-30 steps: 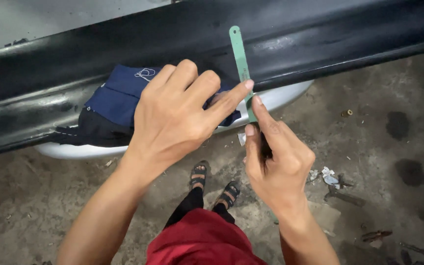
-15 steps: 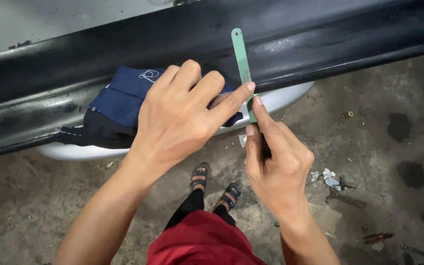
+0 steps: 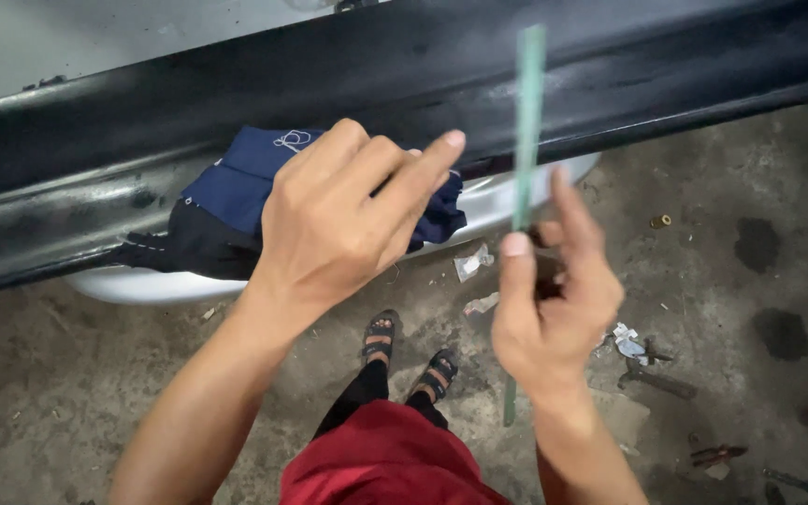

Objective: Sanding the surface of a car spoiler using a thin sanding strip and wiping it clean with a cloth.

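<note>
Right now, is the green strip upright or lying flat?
Upright. The green strip stands near vertical in the right hand, its tip over the black panel, its lower end below the wrist. Motion blur hides any slight tilt.

black beam [image 3: 236, 112] blocks ahead, floor [image 3: 741, 187] seemingly open rightward

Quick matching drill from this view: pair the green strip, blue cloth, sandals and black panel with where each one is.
Things:
1. green strip
2. blue cloth
3. sandals
4. black panel

Places:
A. on the concrete floor below
B. running across the top of the view
C. pinched in the right hand
D. draped behind the left hand

Pairs: 1-C, 2-D, 3-A, 4-B.
</note>
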